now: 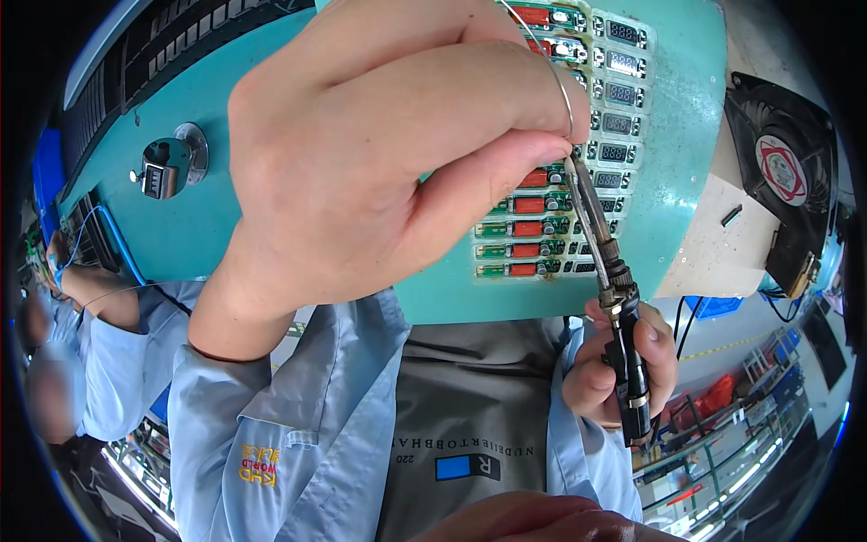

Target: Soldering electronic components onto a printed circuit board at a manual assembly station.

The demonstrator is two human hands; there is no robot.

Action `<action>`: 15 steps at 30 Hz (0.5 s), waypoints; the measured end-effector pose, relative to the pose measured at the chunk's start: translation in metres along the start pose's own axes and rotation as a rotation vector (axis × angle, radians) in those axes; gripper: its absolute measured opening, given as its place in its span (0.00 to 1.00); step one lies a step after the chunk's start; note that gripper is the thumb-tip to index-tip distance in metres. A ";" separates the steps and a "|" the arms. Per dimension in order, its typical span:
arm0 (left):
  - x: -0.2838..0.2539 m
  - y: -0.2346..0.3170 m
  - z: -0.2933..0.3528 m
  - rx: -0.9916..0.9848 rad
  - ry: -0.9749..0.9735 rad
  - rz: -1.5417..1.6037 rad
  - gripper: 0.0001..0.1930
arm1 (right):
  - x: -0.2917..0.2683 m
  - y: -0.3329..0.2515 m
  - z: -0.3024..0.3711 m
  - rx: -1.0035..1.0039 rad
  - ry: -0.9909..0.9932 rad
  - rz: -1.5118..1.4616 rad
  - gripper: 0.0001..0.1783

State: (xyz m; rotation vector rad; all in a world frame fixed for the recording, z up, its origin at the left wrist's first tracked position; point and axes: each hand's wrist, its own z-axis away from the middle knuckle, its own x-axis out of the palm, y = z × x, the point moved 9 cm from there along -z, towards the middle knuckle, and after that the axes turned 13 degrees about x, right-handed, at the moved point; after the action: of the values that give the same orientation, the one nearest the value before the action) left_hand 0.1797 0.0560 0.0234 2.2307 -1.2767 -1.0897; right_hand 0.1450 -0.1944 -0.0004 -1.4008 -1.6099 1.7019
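My left hand (pixel 397 154) is closed, with thumb and forefinger pinching a thin silvery solder wire (pixel 561 83) that curves down from the top edge. My right hand (pixel 657 348) grips the black handle of a soldering iron (pixel 616 275), which points up and away from me. A slim metal guide tube (pixel 585 217) runs along the iron's shaft, its upper end beside my left fingertips. Beneath both lie rows of small green circuit boards (pixel 515 228) with red parts, and small digit displays (pixel 618 124) in clear holders. My left hand hides several boards and the wire's exact end.
The boards lie on a green work surface (pixel 686 108). A chrome tally counter (pixel 163 176) stands at the left. On the right, a black fan (pixel 781 172) sits by a pale board (pixel 722 235) bearing a small dark piece. Another person's arm (pixel 104 294) shows at far left.
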 end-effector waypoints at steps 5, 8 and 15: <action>0.000 -0.001 0.000 0.008 -0.005 -0.014 0.10 | -0.003 0.000 0.005 -0.044 0.061 -0.039 0.28; -0.003 -0.001 0.001 0.008 -0.006 -0.025 0.10 | -0.008 -0.004 0.009 -0.098 0.174 -0.047 0.28; -0.003 -0.001 0.002 0.014 -0.009 -0.044 0.11 | -0.009 -0.002 0.011 -0.028 0.143 -0.045 0.28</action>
State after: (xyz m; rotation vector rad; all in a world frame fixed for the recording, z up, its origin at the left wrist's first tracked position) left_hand 0.1784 0.0588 0.0230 2.2767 -1.2478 -1.1114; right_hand 0.1385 -0.2070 0.0027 -1.4542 -1.5800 1.5231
